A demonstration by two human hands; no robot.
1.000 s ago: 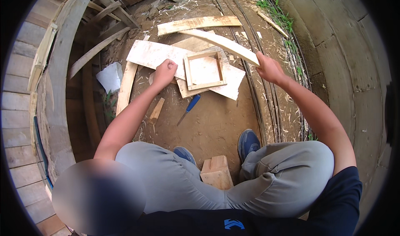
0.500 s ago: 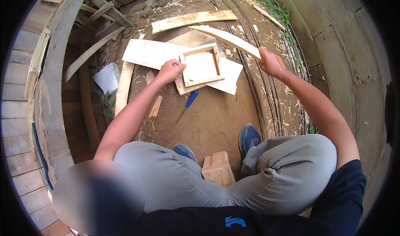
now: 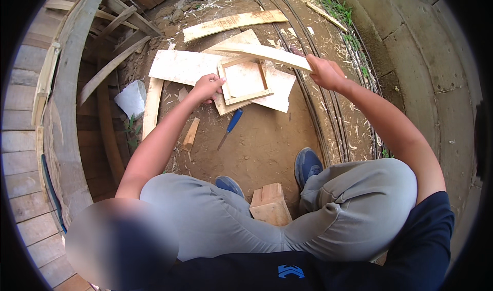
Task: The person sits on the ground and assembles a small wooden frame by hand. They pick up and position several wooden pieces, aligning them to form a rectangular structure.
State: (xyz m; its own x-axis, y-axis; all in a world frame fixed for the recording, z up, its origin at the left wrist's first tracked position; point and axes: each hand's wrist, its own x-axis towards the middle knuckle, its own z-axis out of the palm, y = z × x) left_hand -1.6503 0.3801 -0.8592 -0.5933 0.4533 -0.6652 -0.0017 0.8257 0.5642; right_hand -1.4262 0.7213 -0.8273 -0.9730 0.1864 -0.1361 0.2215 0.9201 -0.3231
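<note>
My right hand [image 3: 327, 73] is closed around one end of a long pale wooden slat [image 3: 269, 53]. The slat reaches left from that hand, passing over the far side of a square wooden frame [image 3: 250, 97]. Whether slat and frame touch, I cannot tell. My left hand [image 3: 207, 88] pinches the frame's left side between thumb and fingers. Under the frame lie crossed boards, among them a wide pale board [image 3: 179, 67]. On the dirt just nearer to me rests a blue-handled tool [image 3: 235, 119] with a narrow blade.
Another plank [image 3: 236, 24] lies beyond the boards. Dark rods or cables [image 3: 307, 106] run along the ground at right, beside a block wall [image 3: 411, 50]. A white block [image 3: 131, 98] and timber are at left. A wooden block [image 3: 270, 205] stands between my feet, and a small offcut [image 3: 191, 134] lies nearby.
The slat's free end has swung left and nearer, now crossing the frame's far side. My right hand has shifted a little left with it. My left hand keeps its hold on the frame.
</note>
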